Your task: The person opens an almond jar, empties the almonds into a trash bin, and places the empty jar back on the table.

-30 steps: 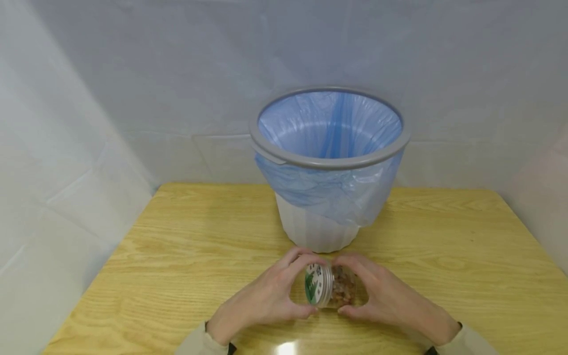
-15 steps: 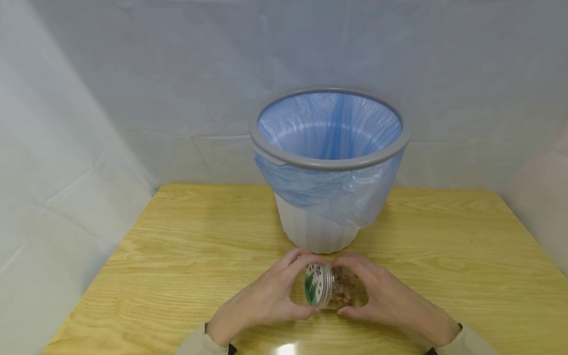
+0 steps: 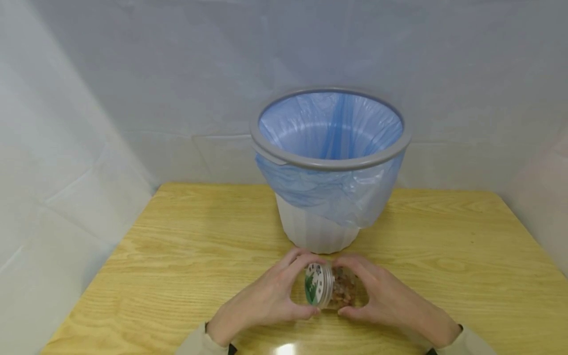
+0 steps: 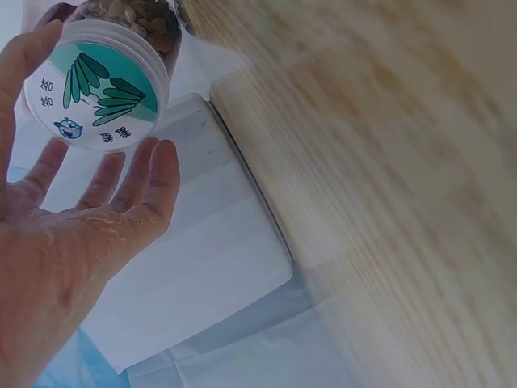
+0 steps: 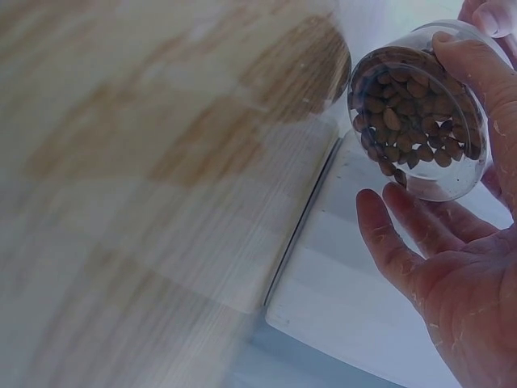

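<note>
A clear jar [image 3: 344, 288] of small brown nuts or seeds lies sideways between both hands, just in front of the bin. Its lid [image 3: 314, 285], white with a green leaf print, faces left. My left hand [image 3: 271, 292] grips the lid end between thumb and fingers. Around the jar's body, my right hand [image 3: 387, 291] holds with thumb below and fingers above. The right wrist view looks through the clear base at the brown pieces [image 5: 408, 121]. In the left wrist view the printed lid top [image 4: 101, 93] shows fully. Whether the jar touches the table cannot be told.
Directly behind the hands stands a white bin [image 3: 317, 231] with a grey rim [image 3: 330, 164]. A blue bag [image 3: 310, 185] lines it and folds over the outside. The wooden table [image 3: 191, 236] is bordered by pale sheeting [image 3: 177, 74] at the back and sides.
</note>
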`<act>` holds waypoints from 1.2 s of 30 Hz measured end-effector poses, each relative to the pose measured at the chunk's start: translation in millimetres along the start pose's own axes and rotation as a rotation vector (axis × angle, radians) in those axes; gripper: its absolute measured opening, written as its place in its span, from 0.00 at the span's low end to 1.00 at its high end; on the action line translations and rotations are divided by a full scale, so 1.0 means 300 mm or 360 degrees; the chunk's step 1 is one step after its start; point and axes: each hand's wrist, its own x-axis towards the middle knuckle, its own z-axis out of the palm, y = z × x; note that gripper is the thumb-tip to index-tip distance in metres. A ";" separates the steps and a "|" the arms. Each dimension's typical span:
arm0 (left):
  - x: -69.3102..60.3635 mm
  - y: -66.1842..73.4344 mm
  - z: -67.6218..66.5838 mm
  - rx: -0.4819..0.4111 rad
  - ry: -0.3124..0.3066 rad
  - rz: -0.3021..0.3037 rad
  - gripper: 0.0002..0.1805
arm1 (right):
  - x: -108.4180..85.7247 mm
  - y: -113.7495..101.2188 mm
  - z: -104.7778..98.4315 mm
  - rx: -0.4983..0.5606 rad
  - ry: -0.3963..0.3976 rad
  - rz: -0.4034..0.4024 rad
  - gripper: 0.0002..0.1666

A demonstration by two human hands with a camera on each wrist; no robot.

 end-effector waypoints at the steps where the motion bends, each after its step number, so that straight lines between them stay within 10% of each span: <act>1: 0.000 0.000 -0.001 -0.0002 -0.0001 -0.0004 0.45 | 0.000 0.000 0.000 -0.0001 0.0001 0.0001 0.49; 36: -0.001 0.000 -0.001 -0.0181 -0.0053 -0.0198 0.42 | 0.004 -0.005 -0.006 0.0041 -0.0047 0.0042 0.49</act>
